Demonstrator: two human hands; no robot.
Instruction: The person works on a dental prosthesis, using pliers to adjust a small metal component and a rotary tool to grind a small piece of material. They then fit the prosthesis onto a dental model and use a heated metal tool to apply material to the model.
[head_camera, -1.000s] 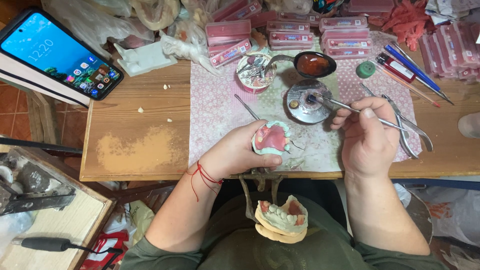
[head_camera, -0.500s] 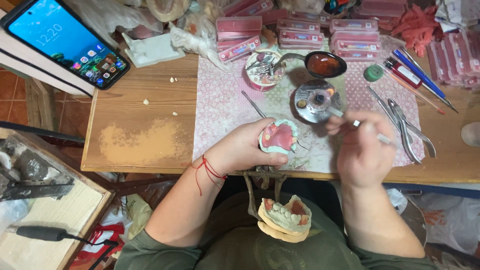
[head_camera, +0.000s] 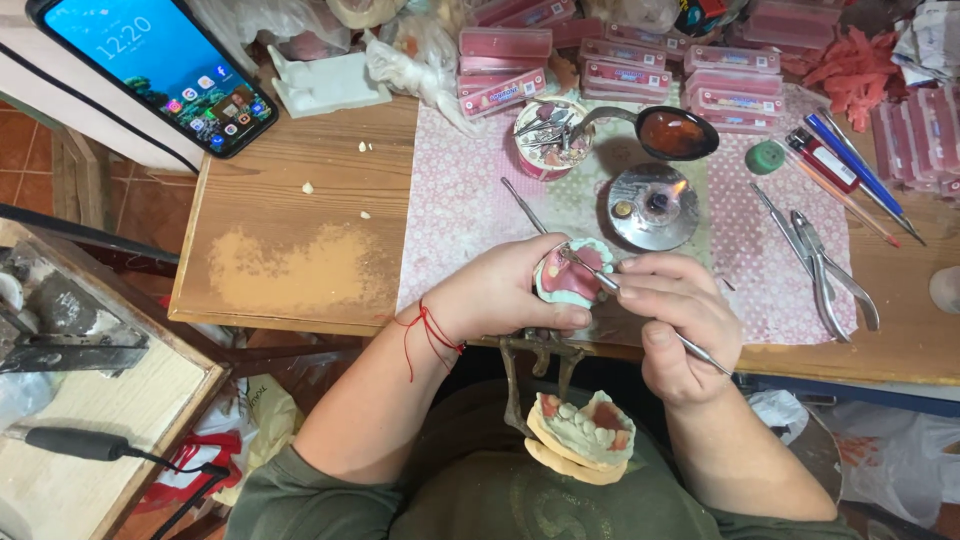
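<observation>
One pink denture model (head_camera: 572, 275) sits clamped in the left hand (head_camera: 500, 295) at the table's (head_camera: 300, 260) edge; the right hand (head_camera: 675, 320), pinching a metal tool (head_camera: 640, 310), has come back from the burner (head_camera: 655, 205), tip now touching the wax.

A small dental-technician's workshop, set up on a worn wooden bench (head_camera: 290, 270). At upper centre a lit burner (head_camera: 655, 205) stands beside a spoon of melted wax (head_camera: 675, 132), with stacked pink tooth boxes (head_camera: 620, 60) along the top edge. Pliers (head_camera: 830, 270) lie at right, and a plaster jaw model (head_camera: 580, 435) sits at bottom centre.
</observation>
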